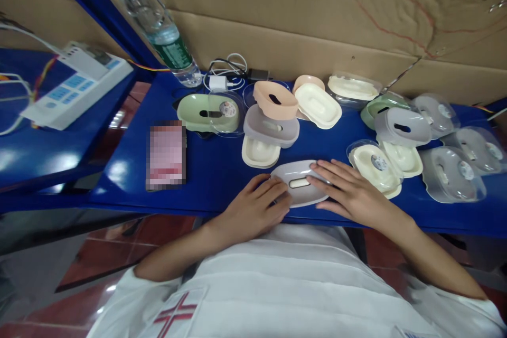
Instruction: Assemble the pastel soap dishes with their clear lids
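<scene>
A grey oval soap dish (303, 198) with a slot in its middle lies near the front edge of the blue table. A pale strip shows through that slot. My left hand (263, 200) has its fingers curled over the dish's left end. Across the right end, my right hand (348, 190) rests with its fingers stretched out over the rim. Just behind the dish are a cream tray (260, 152), a grey dish shell (273, 129) and a peach dish shell (275, 99), overlapping one another.
Clear-lidded dishes (453, 174) crowd the right side. A green dish (198, 111) with a clear lid lies left, near a blurred-out phone-like item (166, 156). Behind stand a water bottle (172, 47) and a white charger (217, 83). A power strip (75, 90) lies far left.
</scene>
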Demonstrator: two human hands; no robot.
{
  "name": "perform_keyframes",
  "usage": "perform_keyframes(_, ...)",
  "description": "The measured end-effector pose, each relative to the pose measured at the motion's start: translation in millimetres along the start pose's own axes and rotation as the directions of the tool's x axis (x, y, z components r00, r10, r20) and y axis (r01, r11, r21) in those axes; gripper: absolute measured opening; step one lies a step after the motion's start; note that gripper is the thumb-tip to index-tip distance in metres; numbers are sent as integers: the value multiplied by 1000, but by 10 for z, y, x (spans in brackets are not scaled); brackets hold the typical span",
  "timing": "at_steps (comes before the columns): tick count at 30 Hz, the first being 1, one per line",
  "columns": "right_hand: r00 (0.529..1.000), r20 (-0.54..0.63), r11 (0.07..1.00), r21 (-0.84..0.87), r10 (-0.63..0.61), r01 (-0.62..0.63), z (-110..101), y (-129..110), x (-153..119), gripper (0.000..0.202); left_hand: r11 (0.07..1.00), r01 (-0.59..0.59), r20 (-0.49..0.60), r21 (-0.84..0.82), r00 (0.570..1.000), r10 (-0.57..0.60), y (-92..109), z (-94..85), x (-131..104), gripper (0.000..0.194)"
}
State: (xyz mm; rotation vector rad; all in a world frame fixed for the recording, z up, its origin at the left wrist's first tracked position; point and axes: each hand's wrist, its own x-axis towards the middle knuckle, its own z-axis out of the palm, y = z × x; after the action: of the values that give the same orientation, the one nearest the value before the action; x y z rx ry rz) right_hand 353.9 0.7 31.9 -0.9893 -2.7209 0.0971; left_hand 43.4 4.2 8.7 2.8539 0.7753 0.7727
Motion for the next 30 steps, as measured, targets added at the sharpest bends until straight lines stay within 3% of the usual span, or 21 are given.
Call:
perform_keyframes(4, 1000, 10, 1000, -14, 12, -12, 7, -18, 31, 69, 997, -11, 42, -76, 999, 14, -64, -72, -17, 27)
perform_keyframes(7, 999, 49, 998, -54, 17, -14, -26, -27, 112, 61, 999, 31, -16, -32, 999, -32, -178, -219, -60, 26)
perform_keyframes(9, 998, 67, 995, -96, 3, 3, -61, -27, 185, 55, 982, 164, -97, 93, 983, -155, -293, -342, -80, 37)
perform_keyframes(13, 997, 57, 987, -146, -55, 63, -104, -20, 304, 49, 822, 467, -152, 327, 884, -442, -593, -507, -50, 60)
perform_keyframes(19, 997, 17, 996, -52, -74, 75, -44, 40, 292, 47, 773, 483, -90, 411, 865, -493, -936, -484, 18, 43)
perform_keyframes(22, 998, -3, 998, 2, -65, 66, -8, 72, 271, 48, 764, 507, -119, 399, 855, -505, -934, -474, -5, 36)
perform_keyframes(27, 998, -19, 996, 65, -61, 62, 50, 61, 287, 48, 703, 621, -223, 347, 783, -581, -914, -430, -49, 39)
perform_keyframes(30, 998, -15, 995, 84, -60, 61, 74, 53, 296, 49, 697, 645, -283, 313, 764, -580, -960, -423, -54, 37)
